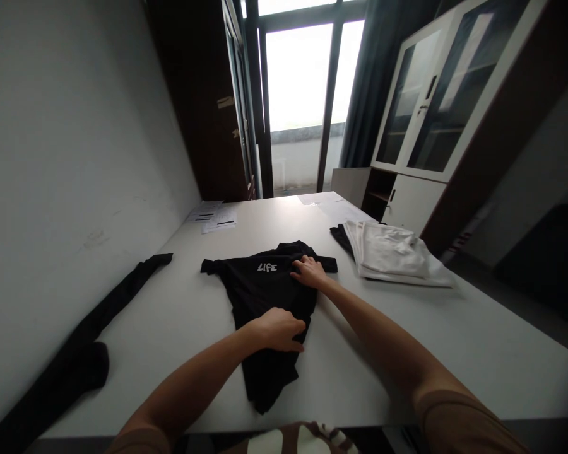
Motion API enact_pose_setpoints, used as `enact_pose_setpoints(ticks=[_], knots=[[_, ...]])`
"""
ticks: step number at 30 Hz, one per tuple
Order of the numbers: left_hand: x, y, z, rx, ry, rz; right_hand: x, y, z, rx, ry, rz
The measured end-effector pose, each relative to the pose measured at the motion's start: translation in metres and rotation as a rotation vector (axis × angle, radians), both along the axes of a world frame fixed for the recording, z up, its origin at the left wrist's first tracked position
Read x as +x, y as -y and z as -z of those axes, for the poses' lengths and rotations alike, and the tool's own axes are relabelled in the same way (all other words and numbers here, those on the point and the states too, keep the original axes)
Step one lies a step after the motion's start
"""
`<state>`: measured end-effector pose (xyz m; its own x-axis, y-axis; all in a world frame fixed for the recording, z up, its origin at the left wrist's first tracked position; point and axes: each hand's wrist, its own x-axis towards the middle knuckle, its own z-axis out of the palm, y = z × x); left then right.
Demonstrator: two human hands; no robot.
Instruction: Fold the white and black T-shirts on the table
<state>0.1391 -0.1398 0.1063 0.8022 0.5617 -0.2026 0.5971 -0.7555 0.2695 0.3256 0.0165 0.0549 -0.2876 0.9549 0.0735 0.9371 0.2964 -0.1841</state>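
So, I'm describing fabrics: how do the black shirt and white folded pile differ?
The black shirt bears pale lettering; the white folded pile shows none. The shirt's sleeves stick out sideways; the pile lies in flat layers. The left hand and right hand are at the shirt, not the pile. Both things lie on the table.

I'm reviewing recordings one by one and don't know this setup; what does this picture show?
No machine: a person works bare-handed, seen from one camera worn on the head, looking forward and down. On the white table lies a black shirt with pale lettering. The right hand touches its far part; the left hand is over its nearer part. Whether either grips the shirt, I can't tell. Dark cloth lies at left, folded white cloth at right, papers farther back.
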Motion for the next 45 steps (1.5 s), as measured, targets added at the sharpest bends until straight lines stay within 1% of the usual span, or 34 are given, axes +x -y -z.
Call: enact_pose_setpoints(ticks=[1,3,5,7,8,9,10,11,12,13,14,15,17,19,20,22,24,25,27,32,36,39,42,45], knots=[[0.003,0.003,-0.001,-0.026,0.033,0.007,-0.001,0.000,0.001,0.002,0.013,0.007],[0.010,0.006,-0.003,-0.174,0.176,0.021,-0.001,0.000,0.002,0.008,0.039,0.010],[0.017,0.010,-0.005,-0.412,0.412,-0.036,0.000,-0.001,0.003,0.027,0.049,0.005],[0.022,0.015,-0.006,-0.717,0.645,-0.106,0.005,-0.003,0.003,0.063,0.032,0.012],[0.024,0.018,-0.006,-0.881,0.722,-0.100,0.008,-0.004,0.003,0.083,0.018,0.028],[0.026,0.020,-0.006,-1.025,0.764,-0.064,0.012,-0.006,0.003,0.101,0.002,0.050],[0.027,0.022,-0.005,-1.130,0.777,-0.015,0.015,-0.007,0.003,0.115,-0.013,0.075],[0.028,0.023,-0.004,-1.181,0.776,0.020,0.019,-0.009,0.003,0.123,-0.024,0.100],[0.028,0.021,-0.002,-1.177,0.778,0.023,0.022,-0.011,0.003,0.128,-0.033,0.121],[0.028,0.018,-0.001,-1.121,0.790,-0.008,0.025,-0.013,0.004,0.133,-0.040,0.140],[0.026,0.013,0.001,-1.023,0.805,-0.066,0.027,-0.014,0.006,0.134,-0.044,0.156],[0.023,0.006,0.003,-0.895,0.813,-0.137,0.028,-0.016,0.008,0.135,-0.045,0.174],[0.013,-0.013,0.007,-0.571,0.798,-0.276,0.029,-0.019,0.012,0.126,-0.043,0.215],[-0.001,-0.032,0.012,-0.217,0.729,-0.396,0.030,-0.023,0.017,0.095,-0.038,0.250],[-0.009,-0.040,0.015,-0.067,0.674,-0.451,0.030,-0.025,0.019,0.073,-0.036,0.263],[-0.023,-0.051,0.021,0.147,0.523,-0.540,0.032,-0.030,0.022,0.026,-0.033,0.284],[-0.031,-0.055,0.026,0.263,0.347,-0.577,0.036,-0.035,0.024,-0.010,-0.036,0.301],[-0.033,-0.055,0.028,0.290,0.269,-0.562,0.038,-0.038,0.025,-0.020,-0.039,0.309],[-0.032,-0.052,0.030,0.291,0.154,-0.490,0.043,-0.041,0.027,-0.028,-0.043,0.327],[-0.021,-0.043,0.025,0.226,0.017,-0.342,0.048,-0.044,0.028,-0.031,-0.051,0.397],[-0.018,-0.036,0.017,0.201,-0.009,-0.290,0.050,-0.043,0.023,-0.028,-0.098,0.449],[-0.015,-0.029,0.012,0.167,0.004,-0.283,0.054,-0.041,0.018,0.019,-0.114,0.485],[-0.010,-0.022,0.008,0.162,0.029,-0.227,0.059,-0.040,0.016,0.086,-0.096,0.458],[-0.006,-0.018,0.008,0.159,0.004,-0.117,0.060,-0.037,0.014,0.120,-0.074,0.420]])
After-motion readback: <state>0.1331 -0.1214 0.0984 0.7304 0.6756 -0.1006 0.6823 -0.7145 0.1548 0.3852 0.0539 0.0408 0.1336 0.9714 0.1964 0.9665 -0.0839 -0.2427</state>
